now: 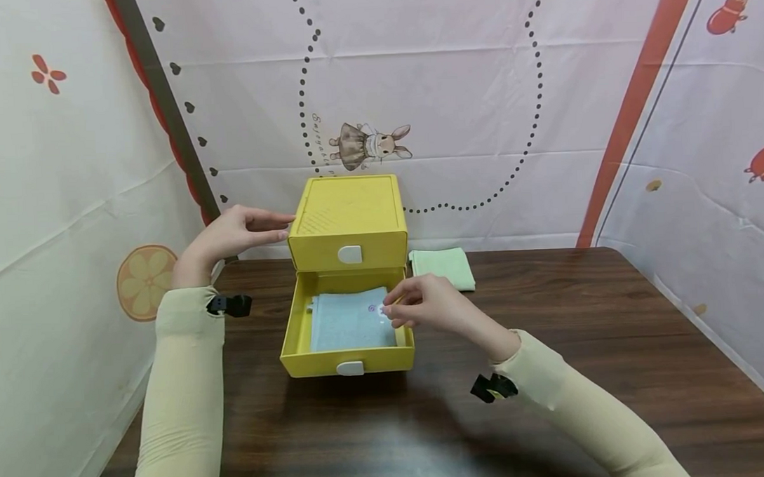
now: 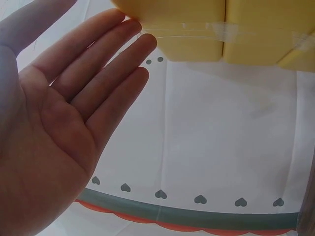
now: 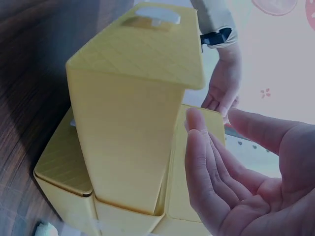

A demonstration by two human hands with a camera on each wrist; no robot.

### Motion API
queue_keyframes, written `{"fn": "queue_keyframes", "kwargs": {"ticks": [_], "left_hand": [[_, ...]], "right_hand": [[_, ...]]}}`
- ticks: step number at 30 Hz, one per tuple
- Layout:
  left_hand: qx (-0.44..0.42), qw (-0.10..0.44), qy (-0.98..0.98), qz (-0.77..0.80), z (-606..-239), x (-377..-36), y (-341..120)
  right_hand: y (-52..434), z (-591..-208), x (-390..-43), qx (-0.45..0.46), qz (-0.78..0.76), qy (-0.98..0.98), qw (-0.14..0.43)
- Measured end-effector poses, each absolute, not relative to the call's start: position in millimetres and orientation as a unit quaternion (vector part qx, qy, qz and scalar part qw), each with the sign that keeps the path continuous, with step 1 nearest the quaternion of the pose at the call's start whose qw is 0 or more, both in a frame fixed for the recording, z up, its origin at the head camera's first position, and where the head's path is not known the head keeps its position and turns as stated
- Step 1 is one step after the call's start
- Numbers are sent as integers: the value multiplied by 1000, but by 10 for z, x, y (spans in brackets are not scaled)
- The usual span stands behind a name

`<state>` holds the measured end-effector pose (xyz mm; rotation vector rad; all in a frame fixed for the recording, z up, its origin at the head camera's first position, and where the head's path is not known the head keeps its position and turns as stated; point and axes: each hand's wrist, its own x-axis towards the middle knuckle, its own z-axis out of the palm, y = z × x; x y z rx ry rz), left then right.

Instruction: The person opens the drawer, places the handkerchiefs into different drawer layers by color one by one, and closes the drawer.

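left hand flat, right hand loosely open

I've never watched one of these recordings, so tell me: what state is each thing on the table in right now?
Lower drawer: pulled open.
Upper drawer: closed.
Blue cloth: folded, lying flat in the open drawer.
Green cloth: folded, on the table beside the box.
Left hand: open, fingers straight against the box's upper left side.
Right hand: loosely curled over the blue cloth's edge; grip unclear.
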<state>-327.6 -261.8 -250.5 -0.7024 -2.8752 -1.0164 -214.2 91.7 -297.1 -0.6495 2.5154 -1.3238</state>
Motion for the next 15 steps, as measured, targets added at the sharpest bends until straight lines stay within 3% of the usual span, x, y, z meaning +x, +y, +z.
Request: {"fn": "queue_keyframes", "kwargs": {"ticks": [15], "left_hand": [[-221,6,-920,-322,-2508,-3280,-2622]], "right_hand": [[951,-3109,-1913,-246,-480,839,74]]}}
